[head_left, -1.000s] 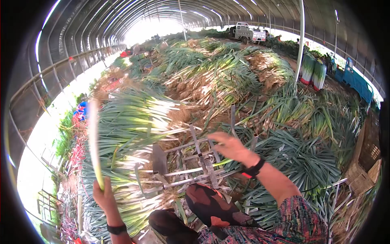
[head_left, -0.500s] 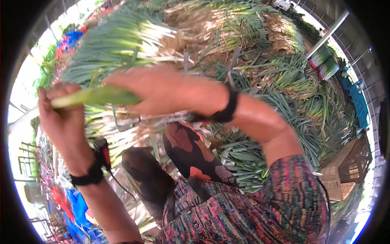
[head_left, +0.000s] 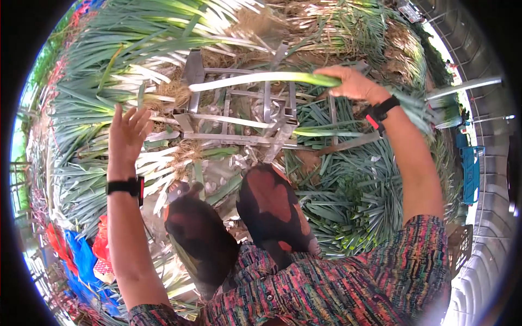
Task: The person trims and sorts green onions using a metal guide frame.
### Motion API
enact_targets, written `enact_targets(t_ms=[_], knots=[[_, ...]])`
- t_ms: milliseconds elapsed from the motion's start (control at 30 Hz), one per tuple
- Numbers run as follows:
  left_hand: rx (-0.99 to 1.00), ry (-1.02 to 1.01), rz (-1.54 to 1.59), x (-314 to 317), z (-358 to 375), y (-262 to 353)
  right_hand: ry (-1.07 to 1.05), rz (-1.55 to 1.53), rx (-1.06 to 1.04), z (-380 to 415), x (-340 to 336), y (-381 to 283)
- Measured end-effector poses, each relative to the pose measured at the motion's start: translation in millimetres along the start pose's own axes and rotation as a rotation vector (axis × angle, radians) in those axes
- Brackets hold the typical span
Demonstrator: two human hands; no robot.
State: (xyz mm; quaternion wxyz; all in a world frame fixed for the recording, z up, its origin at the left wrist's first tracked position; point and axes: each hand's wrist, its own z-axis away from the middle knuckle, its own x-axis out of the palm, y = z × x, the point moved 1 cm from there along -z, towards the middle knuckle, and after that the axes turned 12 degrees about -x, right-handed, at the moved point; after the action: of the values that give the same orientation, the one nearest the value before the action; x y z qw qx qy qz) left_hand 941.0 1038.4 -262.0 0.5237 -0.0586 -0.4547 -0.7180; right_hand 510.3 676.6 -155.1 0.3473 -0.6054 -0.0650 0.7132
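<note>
- what's the right hand [head_left: 353, 84] grasping?
- a leek [head_left: 261, 77], by its green end, the white end over the metal rack [head_left: 234, 139].
- and the left hand [head_left: 128, 133]?
- released and spread, near the piled leeks [head_left: 87, 117].

- Lighting: bright daylight; washed-out strips along the ribbed wall [head_left: 492, 217] at right.
- Highlights: glare on white stalks [head_left: 215, 19], far left.
- Blur: leek leaves [head_left: 414, 106] smeared, far right.
- Flare: pale haze, near right.
- Edges: fisheye curvature, blue fringing, black borders.
</note>
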Motion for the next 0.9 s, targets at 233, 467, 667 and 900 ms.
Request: enact_targets(t_ms=[233,467,667,900], knots=[[-0.219,0.336,-0.111,-213,37,-92,-0.145,-0.072,0.160,-81,90,64],[-0.445,0.639,0.023,-363,172,-224,-0.395,0.060,0.124,-117,183,115],[-0.478,0.662,0.103,-370,226,-268,-0.275,-0.296,0.094,-106,218,135],[-0.431,0.857,0.118,-318,241,-284,-0.124,-0.265,0.068,-100,276,182]])
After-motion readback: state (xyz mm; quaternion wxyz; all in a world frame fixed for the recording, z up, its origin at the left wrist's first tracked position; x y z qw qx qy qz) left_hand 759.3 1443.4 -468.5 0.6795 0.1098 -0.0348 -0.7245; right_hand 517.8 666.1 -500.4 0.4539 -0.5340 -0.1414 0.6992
